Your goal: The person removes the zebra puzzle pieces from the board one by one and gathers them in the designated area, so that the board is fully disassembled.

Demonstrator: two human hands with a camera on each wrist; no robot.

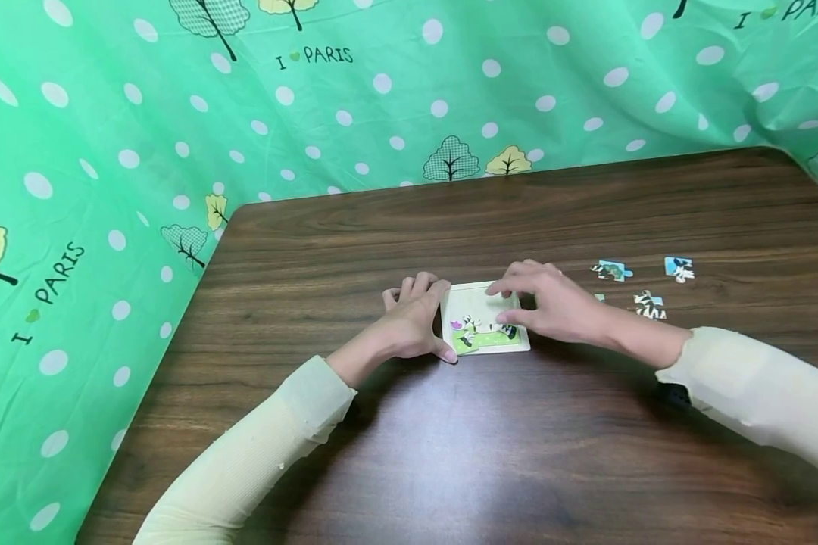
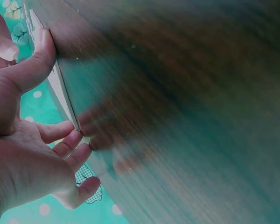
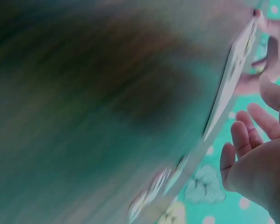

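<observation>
A small white puzzle tray point(image 1: 489, 350) lies flat on the table. Along its lower part sit joined pieces point(image 1: 494, 338) with green grass and a black-and-white striped animal; its upper part shows bare backing. My left hand point(image 1: 412, 322) holds the tray by its left side, thumb at the near corner and index finger at the far corner. Over the right half of the tray is my right hand point(image 1: 552, 303), thumb tip low by the pieces and index finger apart from it. Nothing shows between them. In the right wrist view, the fingers point(image 3: 242, 137) bend loosely beside the tray point(image 3: 224, 93).
Loose puzzle pieces lie right of the tray: a green and blue one point(image 1: 612, 271), a blue one with stripes point(image 1: 679, 269) and a striped one point(image 1: 650, 304). Part of another green piece point(image 1: 600, 297) shows by the right wrist. A green dotted cloth point(image 1: 382, 98) hangs behind the brown table point(image 1: 354, 250).
</observation>
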